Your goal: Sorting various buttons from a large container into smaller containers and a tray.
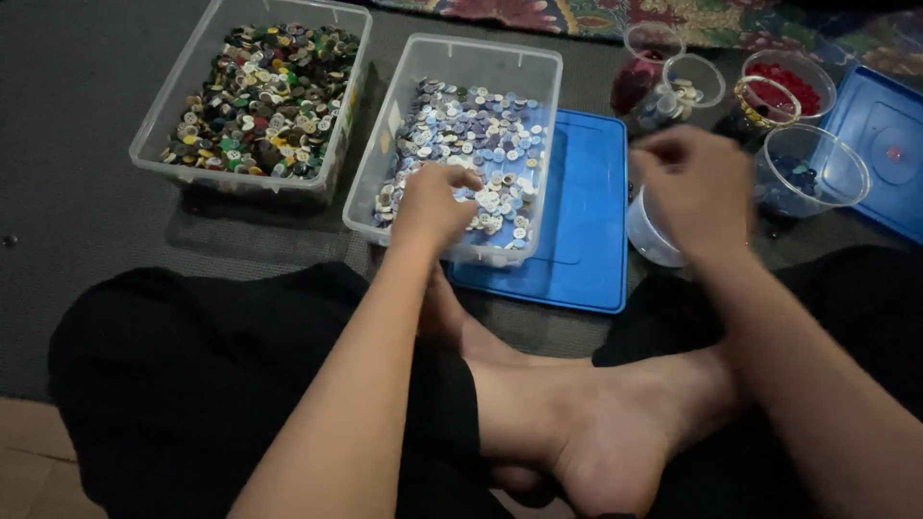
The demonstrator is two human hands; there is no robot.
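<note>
My left hand [430, 204] rests curled in a clear plastic bin [544, 91] on the pale blue, lilac and white buttons [471, 135] heaped inside; the bin sits partly on a blue lid [586, 221].

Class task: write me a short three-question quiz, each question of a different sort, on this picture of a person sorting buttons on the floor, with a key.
1. True or false: the left hand reaches into the bin of pale buttons.
2. What lies under that bin? A) blue lid B) red tray C) wooden board
3. Fill in: the right hand hovers over a small ____ cup.

Key: 1 true; 2 A; 3 white.
</note>
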